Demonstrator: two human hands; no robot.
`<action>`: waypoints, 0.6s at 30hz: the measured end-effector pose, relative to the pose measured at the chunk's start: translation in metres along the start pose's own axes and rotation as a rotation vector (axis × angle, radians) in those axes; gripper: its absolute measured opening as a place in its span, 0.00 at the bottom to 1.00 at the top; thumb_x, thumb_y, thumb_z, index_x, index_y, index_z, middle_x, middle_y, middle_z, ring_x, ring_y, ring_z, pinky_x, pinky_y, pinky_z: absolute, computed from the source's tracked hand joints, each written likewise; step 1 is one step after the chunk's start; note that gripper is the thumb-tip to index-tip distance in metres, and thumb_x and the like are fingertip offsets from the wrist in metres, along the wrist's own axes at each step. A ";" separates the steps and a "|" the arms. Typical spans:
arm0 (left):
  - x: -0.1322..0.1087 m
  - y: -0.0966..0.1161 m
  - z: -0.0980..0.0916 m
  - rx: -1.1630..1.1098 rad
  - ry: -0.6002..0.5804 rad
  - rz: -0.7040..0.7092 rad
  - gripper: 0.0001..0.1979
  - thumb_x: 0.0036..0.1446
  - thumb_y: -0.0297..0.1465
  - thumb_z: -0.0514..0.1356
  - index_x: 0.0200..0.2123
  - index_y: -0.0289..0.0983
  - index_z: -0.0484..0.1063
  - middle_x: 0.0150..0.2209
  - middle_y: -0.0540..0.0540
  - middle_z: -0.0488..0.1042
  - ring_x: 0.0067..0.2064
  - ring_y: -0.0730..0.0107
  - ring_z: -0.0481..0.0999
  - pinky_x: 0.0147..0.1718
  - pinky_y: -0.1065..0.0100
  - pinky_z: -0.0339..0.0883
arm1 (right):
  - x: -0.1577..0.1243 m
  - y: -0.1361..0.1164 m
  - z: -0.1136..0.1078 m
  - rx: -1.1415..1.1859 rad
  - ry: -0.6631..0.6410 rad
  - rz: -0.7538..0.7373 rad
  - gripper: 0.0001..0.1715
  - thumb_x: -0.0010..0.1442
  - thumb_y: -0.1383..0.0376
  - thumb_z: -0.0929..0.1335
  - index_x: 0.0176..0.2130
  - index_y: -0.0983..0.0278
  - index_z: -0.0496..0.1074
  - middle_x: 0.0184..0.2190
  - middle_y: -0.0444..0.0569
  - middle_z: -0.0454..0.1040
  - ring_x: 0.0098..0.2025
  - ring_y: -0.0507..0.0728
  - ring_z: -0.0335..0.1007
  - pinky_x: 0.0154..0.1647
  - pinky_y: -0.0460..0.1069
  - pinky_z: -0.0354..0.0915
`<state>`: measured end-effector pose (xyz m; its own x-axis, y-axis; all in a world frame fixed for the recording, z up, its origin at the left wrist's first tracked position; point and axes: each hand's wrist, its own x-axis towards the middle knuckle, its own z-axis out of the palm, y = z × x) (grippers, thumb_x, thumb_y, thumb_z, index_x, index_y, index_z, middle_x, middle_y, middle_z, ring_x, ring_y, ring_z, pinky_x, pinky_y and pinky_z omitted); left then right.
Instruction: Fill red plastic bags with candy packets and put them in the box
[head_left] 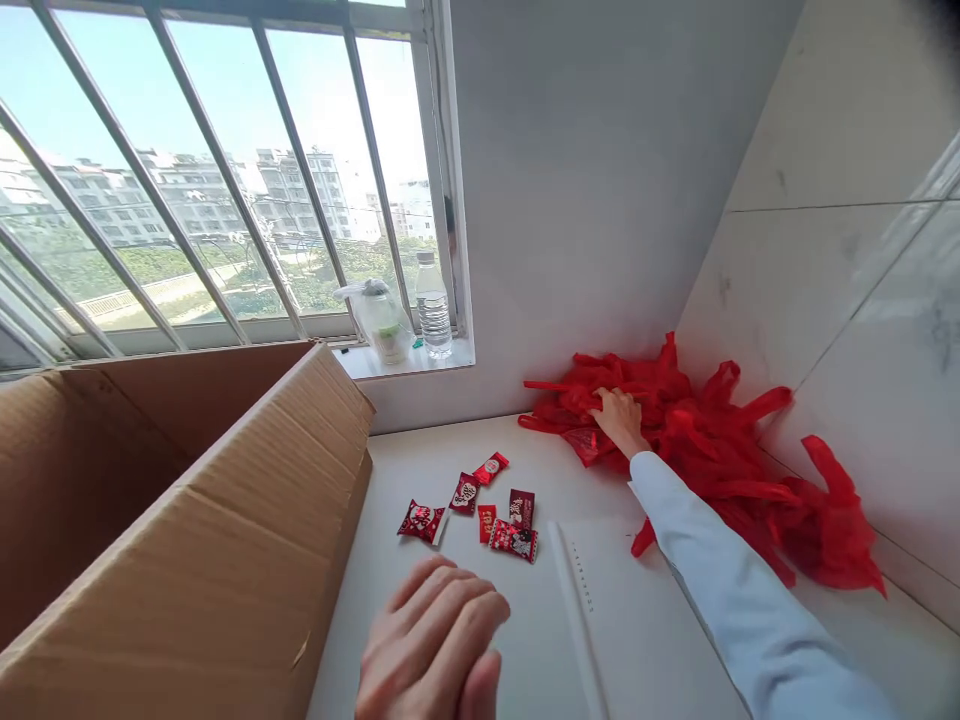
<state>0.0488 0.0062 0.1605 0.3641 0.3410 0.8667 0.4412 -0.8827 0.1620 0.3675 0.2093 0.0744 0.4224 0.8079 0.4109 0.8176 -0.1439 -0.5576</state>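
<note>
My right hand [619, 418], in a pale blue sleeve, reaches far across the white table [525, 620] and rests on a heap of red plastic bags [712, 440] in the back right corner; its fingers curl into the red plastic. My left hand [431, 640] hovers low over the table near the front, fingers stretched out together, holding nothing. Just beyond it lie several small red wrapped candies [480, 505], loose on the table.
A large open cardboard box [187, 530] fills the left side. On the windowsill stand a water bottle [433, 305] and a plastic jar [382, 322] before a barred window. A white ruler-like strip [577, 590] lies on the table. Marble wall tiles rise at right.
</note>
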 end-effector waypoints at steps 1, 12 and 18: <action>0.004 -0.006 -0.005 0.007 -0.052 -0.053 0.15 0.66 0.28 0.45 0.31 0.37 0.67 0.24 0.49 0.71 0.27 0.71 0.70 0.32 0.66 0.64 | 0.001 0.003 -0.003 0.006 -0.004 0.001 0.15 0.55 0.65 0.69 0.43 0.66 0.74 0.44 0.62 0.70 0.51 0.69 0.63 0.48 0.61 0.58; -0.015 -0.067 -0.015 0.212 -0.365 -0.549 0.16 0.66 0.37 0.47 0.27 0.39 0.63 0.23 0.55 0.64 0.24 0.75 0.60 0.27 0.71 0.55 | -0.056 -0.021 -0.082 0.427 -0.279 -0.336 0.08 0.56 0.59 0.66 0.34 0.61 0.71 0.37 0.47 0.72 0.39 0.56 0.69 0.43 0.50 0.64; -0.020 -0.060 0.010 -0.081 -0.625 -0.546 0.07 0.64 0.33 0.49 0.38 0.40 0.66 0.35 0.52 0.73 0.34 0.72 0.71 0.34 0.71 0.60 | -0.158 -0.048 -0.040 0.959 -0.745 -0.355 0.06 0.56 0.62 0.67 0.31 0.62 0.70 0.34 0.47 0.71 0.38 0.55 0.68 0.41 0.50 0.65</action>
<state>0.0228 0.0553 0.1287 0.5148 0.8235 0.2385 0.6364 -0.5535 0.5373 0.2772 0.0658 0.0657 -0.3387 0.8870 0.3137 0.0970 0.3646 -0.9261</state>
